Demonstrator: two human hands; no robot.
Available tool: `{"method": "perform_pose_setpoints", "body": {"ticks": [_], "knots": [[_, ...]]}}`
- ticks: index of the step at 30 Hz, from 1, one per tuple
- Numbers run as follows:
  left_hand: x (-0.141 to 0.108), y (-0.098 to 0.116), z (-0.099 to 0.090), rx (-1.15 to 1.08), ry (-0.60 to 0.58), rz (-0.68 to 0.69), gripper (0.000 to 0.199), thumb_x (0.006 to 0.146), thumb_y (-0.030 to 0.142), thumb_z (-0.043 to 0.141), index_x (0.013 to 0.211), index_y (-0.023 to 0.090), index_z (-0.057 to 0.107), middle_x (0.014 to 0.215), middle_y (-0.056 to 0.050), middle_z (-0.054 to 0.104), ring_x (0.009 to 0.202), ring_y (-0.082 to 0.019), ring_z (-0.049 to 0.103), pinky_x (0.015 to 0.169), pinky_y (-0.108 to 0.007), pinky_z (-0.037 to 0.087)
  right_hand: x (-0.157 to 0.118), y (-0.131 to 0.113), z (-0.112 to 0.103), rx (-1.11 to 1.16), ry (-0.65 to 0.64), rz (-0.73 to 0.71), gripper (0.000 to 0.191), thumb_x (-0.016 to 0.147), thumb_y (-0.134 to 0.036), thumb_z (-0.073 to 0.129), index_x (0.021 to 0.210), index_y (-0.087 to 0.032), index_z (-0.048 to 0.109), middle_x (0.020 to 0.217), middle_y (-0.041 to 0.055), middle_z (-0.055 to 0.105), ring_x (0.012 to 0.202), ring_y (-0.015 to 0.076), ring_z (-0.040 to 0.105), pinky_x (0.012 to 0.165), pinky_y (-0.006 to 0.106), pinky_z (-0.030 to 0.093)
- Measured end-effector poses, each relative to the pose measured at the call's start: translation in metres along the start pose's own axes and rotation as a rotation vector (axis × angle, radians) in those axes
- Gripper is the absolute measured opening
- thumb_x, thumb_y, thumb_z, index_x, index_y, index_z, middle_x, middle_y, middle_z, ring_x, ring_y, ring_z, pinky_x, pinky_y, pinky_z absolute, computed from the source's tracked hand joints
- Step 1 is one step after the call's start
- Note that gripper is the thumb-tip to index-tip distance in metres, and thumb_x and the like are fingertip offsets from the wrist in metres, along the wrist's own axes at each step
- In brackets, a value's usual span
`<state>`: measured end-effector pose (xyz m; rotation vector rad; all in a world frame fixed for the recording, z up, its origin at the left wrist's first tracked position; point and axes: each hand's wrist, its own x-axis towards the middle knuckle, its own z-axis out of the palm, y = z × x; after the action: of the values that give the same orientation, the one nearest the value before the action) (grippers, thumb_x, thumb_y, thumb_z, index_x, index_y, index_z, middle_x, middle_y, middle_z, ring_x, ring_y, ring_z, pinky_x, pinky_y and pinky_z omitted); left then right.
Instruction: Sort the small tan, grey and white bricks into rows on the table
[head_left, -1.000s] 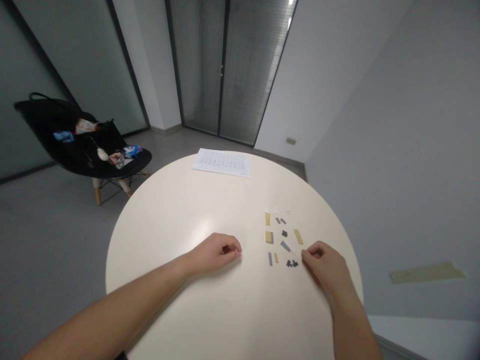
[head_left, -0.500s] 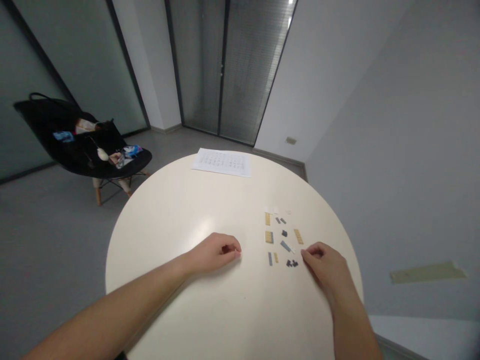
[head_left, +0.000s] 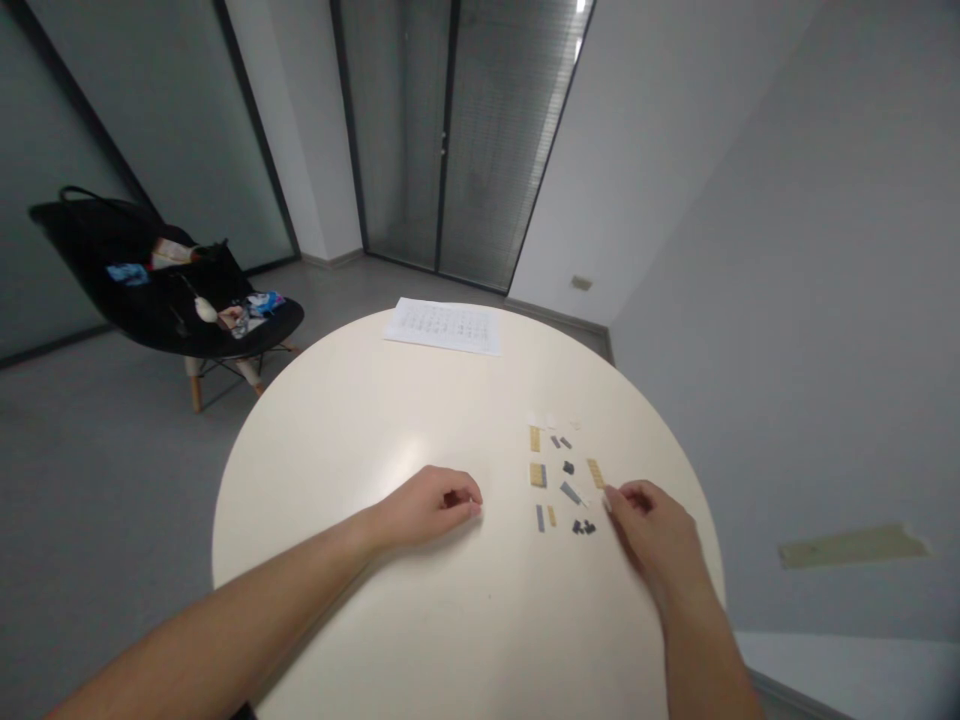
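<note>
My left hand (head_left: 435, 505) rests on the white table, its fingers curled together; whatever is between the fingertips, if anything, is too small to name. My right hand (head_left: 651, 525) is closed in a pinch at the lower end of a tan strip-like piece (head_left: 595, 472), on the right of the small parts. Left of that hand lie a grey strip (head_left: 571, 493) and a group of dark pieces (head_left: 583, 527). Farther left are a tan and grey block (head_left: 538, 475), a tan piece (head_left: 535, 439), a grey strip (head_left: 540, 518) and a small tan strip (head_left: 552, 516).
A printed paper sheet (head_left: 442, 326) lies at the far edge of the round table (head_left: 322, 420). Beyond the table on the left stands a black chair (head_left: 142, 310) holding a bag and other items. Walls and glass panels surround the floor.
My right hand has moved slightly up and away from me, toward the lower end of the tan strip-like piece. My left hand has stayed put.
</note>
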<state>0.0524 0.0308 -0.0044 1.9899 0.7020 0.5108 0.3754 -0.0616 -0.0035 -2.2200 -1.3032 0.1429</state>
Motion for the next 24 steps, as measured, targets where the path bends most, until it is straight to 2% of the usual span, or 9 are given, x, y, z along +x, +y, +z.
{"method": "perform_pose_setpoints", "body": {"ticks": [3, 7, 13, 19, 24], "knots": [[0.0, 0.0, 0.0, 0.0, 0.001, 0.004, 0.016, 0.086, 0.025, 0.055, 0.085, 0.016, 0.068, 0.072, -0.001, 0.063, 0.064, -0.011, 0.053, 0.06, -0.021, 0.04, -0.001, -0.001, -0.002, 0.031, 0.064, 0.037, 0.04, 0.082, -0.057, 0.052, 0.07, -0.021, 0.063, 0.064, 0.0029, 0.064, 0.061, 0.0194, 0.056, 0.058, 0.03, 0.038], [0.0, -0.001, 0.0, 0.003, 0.005, 0.004, 0.016, 0.086, 0.025, 0.056, 0.085, 0.016, 0.068, 0.072, -0.001, 0.064, 0.063, -0.01, 0.053, 0.06, -0.02, 0.04, -0.004, -0.003, -0.007, 0.096, 0.173, 0.081, 0.047, 0.085, -0.06, 0.049, 0.061, -0.02, 0.059, 0.056, 0.0015, 0.057, 0.058, 0.0176, 0.05, 0.056, 0.03, 0.034], [0.0, 0.001, -0.001, 0.017, 0.002, -0.001, 0.016, 0.086, 0.026, 0.055, 0.084, 0.016, 0.068, 0.072, -0.001, 0.064, 0.064, -0.011, 0.053, 0.06, -0.02, 0.04, -0.007, -0.008, -0.009, 0.192, 0.309, 0.113, 0.047, 0.085, -0.055, 0.051, 0.054, -0.019, 0.05, 0.05, -0.003, 0.045, 0.054, 0.0136, 0.041, 0.054, 0.028, 0.03], [-0.001, 0.0, -0.006, 0.04, 0.033, 0.009, 0.017, 0.087, 0.026, 0.055, 0.085, 0.016, 0.068, 0.072, -0.001, 0.064, 0.063, -0.011, 0.053, 0.059, -0.02, 0.04, -0.007, -0.009, -0.007, 0.234, 0.319, 0.125, 0.04, 0.081, -0.05, 0.058, 0.057, -0.019, 0.054, 0.051, -0.0045, 0.046, 0.055, 0.0132, 0.042, 0.055, 0.028, 0.032], [-0.001, -0.003, -0.015, 0.044, 0.088, 0.021, 0.017, 0.087, 0.028, 0.055, 0.084, 0.016, 0.067, 0.072, 0.0, 0.063, 0.063, -0.01, 0.054, 0.059, -0.02, 0.041, -0.01, -0.014, -0.005, 0.222, 0.306, 0.07, 0.04, 0.081, -0.051, 0.058, 0.058, -0.019, 0.055, 0.052, -0.004, 0.047, 0.055, 0.013, 0.044, 0.056, 0.027, 0.033]]}}
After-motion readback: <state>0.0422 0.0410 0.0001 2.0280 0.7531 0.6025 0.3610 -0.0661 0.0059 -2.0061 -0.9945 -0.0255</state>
